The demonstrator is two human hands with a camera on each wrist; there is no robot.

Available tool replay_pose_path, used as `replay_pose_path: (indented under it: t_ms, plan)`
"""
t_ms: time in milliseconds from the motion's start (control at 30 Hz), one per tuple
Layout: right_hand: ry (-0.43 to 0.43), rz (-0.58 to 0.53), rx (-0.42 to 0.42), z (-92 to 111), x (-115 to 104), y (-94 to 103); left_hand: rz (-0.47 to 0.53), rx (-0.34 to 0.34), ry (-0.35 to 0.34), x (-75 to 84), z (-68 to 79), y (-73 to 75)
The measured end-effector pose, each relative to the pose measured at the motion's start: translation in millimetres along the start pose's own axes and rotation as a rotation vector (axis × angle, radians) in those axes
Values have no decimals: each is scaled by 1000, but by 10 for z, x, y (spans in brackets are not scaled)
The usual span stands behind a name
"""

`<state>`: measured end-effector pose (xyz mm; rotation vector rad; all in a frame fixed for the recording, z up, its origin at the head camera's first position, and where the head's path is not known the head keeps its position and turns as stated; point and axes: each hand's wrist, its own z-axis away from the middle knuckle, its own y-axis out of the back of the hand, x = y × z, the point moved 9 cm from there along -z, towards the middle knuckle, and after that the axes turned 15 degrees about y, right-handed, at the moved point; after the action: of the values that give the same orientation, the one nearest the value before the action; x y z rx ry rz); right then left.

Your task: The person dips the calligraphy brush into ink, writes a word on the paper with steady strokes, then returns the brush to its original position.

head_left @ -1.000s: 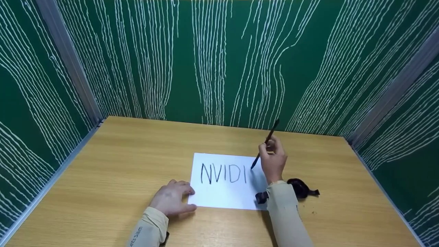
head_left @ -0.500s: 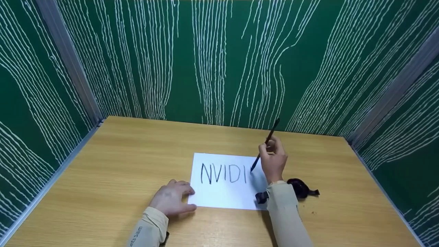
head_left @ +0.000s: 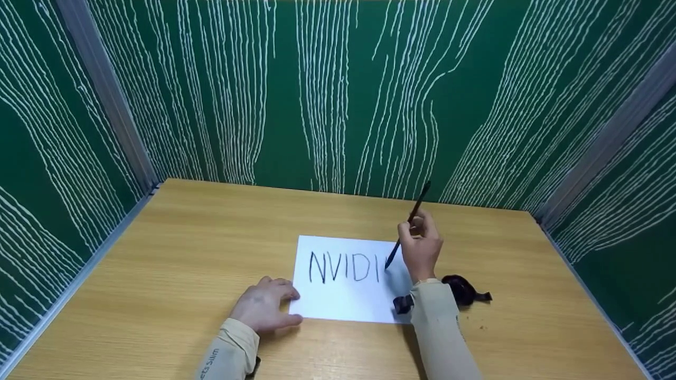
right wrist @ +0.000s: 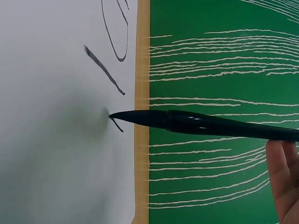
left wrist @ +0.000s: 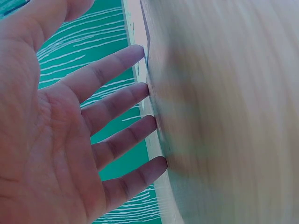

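Observation:
A black writing brush [head_left: 406,227] is pinched between the thumb and fingers of my right hand [head_left: 421,247]. In the right wrist view the brush [right wrist: 187,122] has its tip touching the paper [right wrist: 51,154], at the end of a short dark stroke. On the white sheet [head_left: 343,303] in the head view, dark letters read "NVIDI", with the new stroke to their right. My left hand [head_left: 265,305] rests at the sheet's left edge, thumb and fingers spread. Seen from the left wrist, the fingers [left wrist: 124,140] are extended, fingertips down on the tabletop.
To the right of my right wrist lies a round black object with a short spout or handle [head_left: 463,290]. The wooden table [head_left: 185,253] is enclosed by green walls [head_left: 285,105] with white wavy lines. Small specks dot the wood near the black object.
The brush tip has moved slightly down the paper toward me, drawing a short dark stroke right of the last letter. My left hand has stayed still.

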<state>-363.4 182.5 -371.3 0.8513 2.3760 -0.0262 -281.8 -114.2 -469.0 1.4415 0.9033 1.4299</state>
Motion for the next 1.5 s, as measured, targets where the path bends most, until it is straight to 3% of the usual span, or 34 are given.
replay_pose_path:
  t_ms: [400, 767, 1033, 1500]
  plan:
    - [47, -25, 15, -3, -14, -2, 5, 21, -28, 22, 10, 30]
    - [9, -12, -14, 2, -8, -13, -2, 16, -34, 29, 12, 34]
    - [8, -8, -20, 44, 314, -96, 6, 8, -28, 20, 7, 27]
    - [29, 3, -40, 53, 279, -112, -2, 11, -18, 25, 17, 30]
